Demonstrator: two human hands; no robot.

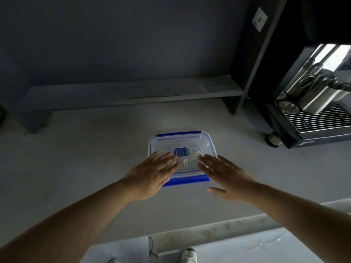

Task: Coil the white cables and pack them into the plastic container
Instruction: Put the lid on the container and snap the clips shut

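A clear plastic container [190,142] with blue clip flaps sits on the grey counter, its transparent lid on top. White cables [190,159] show through the lid, lying inside. A blue label [181,151] is on the lid. My left hand [152,172] lies flat on the lid's near left part, fingers spread. My right hand [222,173] lies flat over the near right corner, fingers apart, thumb off the edge. Neither hand grips anything.
An espresso machine [311,111] with steel jugs [319,95] on its drip grate stands at the right. A low grey shelf [133,93] runs along the wall behind. The counter's front edge [209,230] is near me, with shoes visible below.
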